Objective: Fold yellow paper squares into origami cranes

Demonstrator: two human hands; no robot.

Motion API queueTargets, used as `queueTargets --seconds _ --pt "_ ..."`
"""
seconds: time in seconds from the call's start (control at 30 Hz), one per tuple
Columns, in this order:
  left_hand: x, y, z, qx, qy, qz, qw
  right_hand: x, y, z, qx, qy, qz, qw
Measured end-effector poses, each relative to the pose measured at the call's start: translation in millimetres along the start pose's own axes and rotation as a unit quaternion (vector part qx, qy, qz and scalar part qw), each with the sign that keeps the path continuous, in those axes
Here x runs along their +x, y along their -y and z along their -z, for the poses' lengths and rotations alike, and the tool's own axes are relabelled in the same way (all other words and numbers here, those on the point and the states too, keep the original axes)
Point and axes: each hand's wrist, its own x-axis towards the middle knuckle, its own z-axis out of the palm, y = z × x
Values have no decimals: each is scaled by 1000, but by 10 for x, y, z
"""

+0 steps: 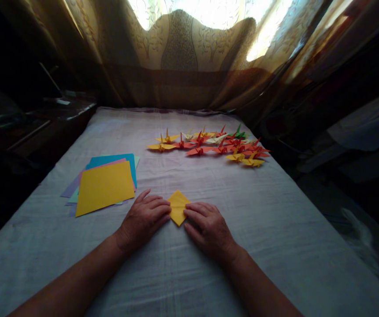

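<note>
A small folded yellow paper diamond (pixel 177 204) lies on the grey cloth-covered table (pixel 189 273) in front of me. My left hand (pixel 145 219) rests flat on the cloth, its fingertips pressing the diamond's left edge. From the other side, my right hand (pixel 207 226) lies flat too, fingers stretched onto the diamond's right edge. Neither hand grips it; both press it down.
A stack of coloured paper sheets (pixel 105 185), yellow on top with blue and pink beneath, lies to the left. Several folded paper cranes (pixel 209 145) in yellow, red, white and green stand at the back. A curtain (pixel 183 57) hangs behind. Dark furniture flanks the table.
</note>
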Motion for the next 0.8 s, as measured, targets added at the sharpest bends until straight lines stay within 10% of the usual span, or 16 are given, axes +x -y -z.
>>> queueTargets --seconds 0.8 --pt "35 -158 -29 14 -46 -32 998 32 -59 -83 -18 -77 -26 997"
